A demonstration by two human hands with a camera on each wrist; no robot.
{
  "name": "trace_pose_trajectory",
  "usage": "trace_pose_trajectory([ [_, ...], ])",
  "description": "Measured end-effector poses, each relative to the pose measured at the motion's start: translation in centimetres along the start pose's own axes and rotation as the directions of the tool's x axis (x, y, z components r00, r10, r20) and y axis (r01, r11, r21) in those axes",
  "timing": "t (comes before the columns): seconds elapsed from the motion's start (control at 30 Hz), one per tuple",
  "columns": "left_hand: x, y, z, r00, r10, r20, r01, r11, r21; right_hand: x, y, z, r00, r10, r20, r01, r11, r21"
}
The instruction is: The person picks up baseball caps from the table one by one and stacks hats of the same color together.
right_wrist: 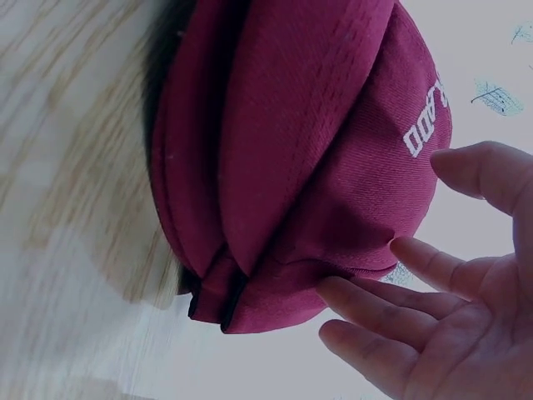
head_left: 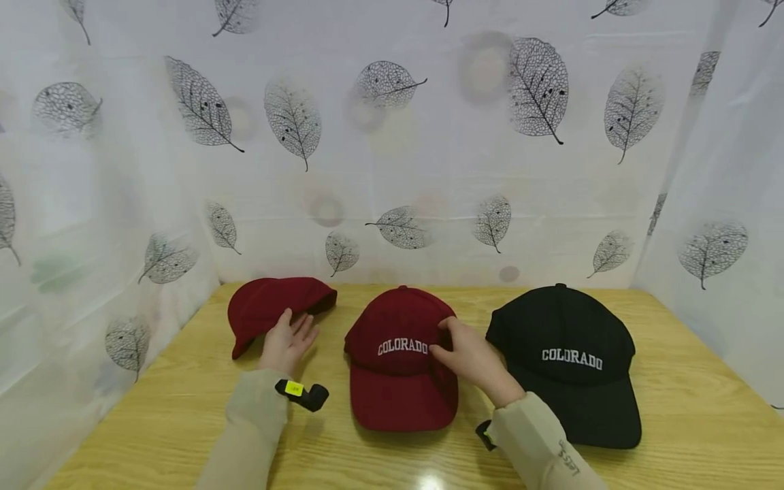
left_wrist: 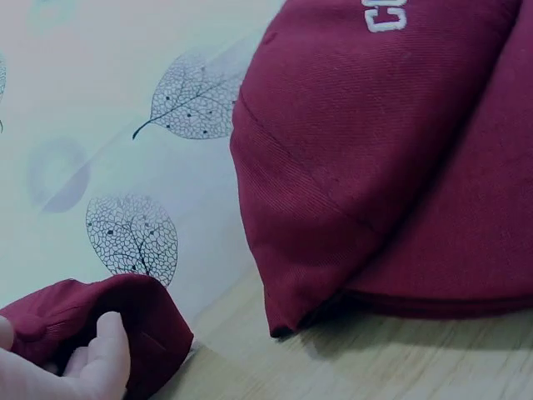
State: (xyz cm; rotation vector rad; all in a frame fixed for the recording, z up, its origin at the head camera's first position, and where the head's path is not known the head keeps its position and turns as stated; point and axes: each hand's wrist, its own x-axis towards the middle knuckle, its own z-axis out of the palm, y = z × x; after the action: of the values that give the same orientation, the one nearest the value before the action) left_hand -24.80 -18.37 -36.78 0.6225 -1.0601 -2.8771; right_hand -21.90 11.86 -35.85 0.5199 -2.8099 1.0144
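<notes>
A dark red cap (head_left: 401, 327) with white COLORADO lettering sits mid-table, brim toward me. In the right wrist view two red brims (right_wrist: 258, 158) appear one over the other, so caps look stacked there. My right hand (head_left: 468, 354) is at this cap's right side, fingers spread and fairly straight, fingertips (right_wrist: 354, 304) at the crown's edge. Another red cap (head_left: 263, 306) lies tilted on its side at the back left, its hollow partly showing. My left hand (head_left: 288, 344) is in front of it, fingers loosely extended; whether they touch it I cannot tell.
A black cap (head_left: 563, 347) with the same lettering stands on the right of the wooden table (head_left: 343, 449), brim forward. White curtains (head_left: 416, 150) printed with leaves enclose the back and sides. Both wrists wear black straps (head_left: 303, 395).
</notes>
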Motion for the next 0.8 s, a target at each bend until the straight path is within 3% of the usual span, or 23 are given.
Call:
trace_pose_trajectory([
  [0.23, -0.3, 0.6, 0.4, 0.994, 0.108, -0.005, -0.108, 0.993, 0.048, 0.1, 0.0, 0.2, 1.0, 0.008, 0.003, -0.008, 1.0, 0.0],
  [0.43, -0.4, 1.5, 1.0, 0.974, 0.225, -0.034, -0.225, 0.974, -0.006, 0.0, -0.1, 0.1, 1.0, 0.012, 0.008, -0.012, 1.0, -0.001],
  [0.53, -0.6, 1.9, 1.3, 0.949, 0.315, -0.02, -0.315, 0.949, -0.001, 0.1, -0.1, 0.0, 1.0, 0.012, 0.013, -0.012, 1.0, -0.004],
  [0.67, -0.9, 2.3, 1.6, 0.896, 0.443, 0.03, -0.443, 0.896, 0.009, 0.1, -0.2, -0.1, 1.0, 0.021, 0.023, -0.021, 1.0, 0.001],
  [0.8, -1.5, 2.5, 2.2, 0.856, 0.508, 0.093, -0.51, 0.86, -0.001, 0.0, -0.1, -0.1, 0.999, 0.029, 0.026, -0.029, 1.0, 0.009],
])
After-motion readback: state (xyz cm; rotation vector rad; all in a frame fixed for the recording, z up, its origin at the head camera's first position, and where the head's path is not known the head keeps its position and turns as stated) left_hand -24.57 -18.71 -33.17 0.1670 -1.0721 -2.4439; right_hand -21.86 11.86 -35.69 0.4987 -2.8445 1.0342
